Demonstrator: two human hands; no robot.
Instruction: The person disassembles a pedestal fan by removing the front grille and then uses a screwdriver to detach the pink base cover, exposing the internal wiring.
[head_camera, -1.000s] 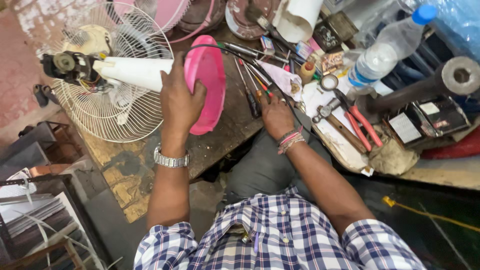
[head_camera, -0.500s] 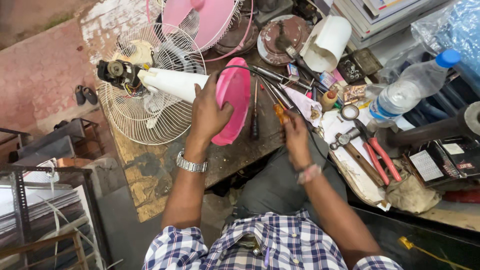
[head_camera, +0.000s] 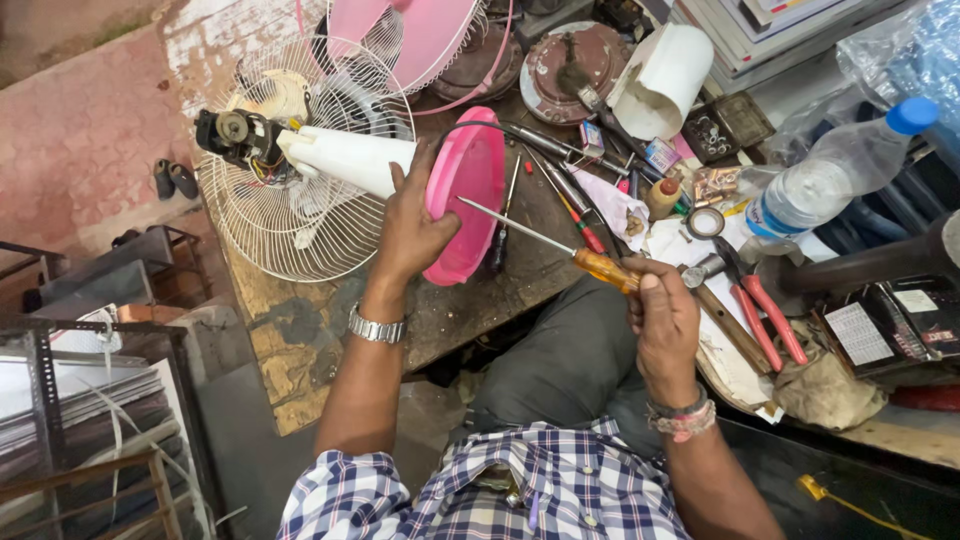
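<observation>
The long bare shaft of the screwdriver (head_camera: 560, 246) could slip and gouge the left hand (head_camera: 412, 228), since its tip points straight toward that hand's thumb. The right hand (head_camera: 665, 325) is closed round the amber handle. The left hand wraps the fan stand's white neck (head_camera: 345, 160), just beside its pink base (head_camera: 470, 190) (motor exposed, wires showing), tilted over the cluttered counter (head_camera: 300, 340).

**Count on the bench**

One orange-handled screwdriver (head_camera: 585, 260) in hand; one pink fan base (head_camera: 468, 195); one white wire fan guard (head_camera: 300, 165); one clear water bottle (head_camera: 830, 175); one pair of red-handled pliers (head_camera: 765, 315); two dark shoes (head_camera: 175, 180) on the floor; one wristwatch (head_camera: 376, 327).
</observation>
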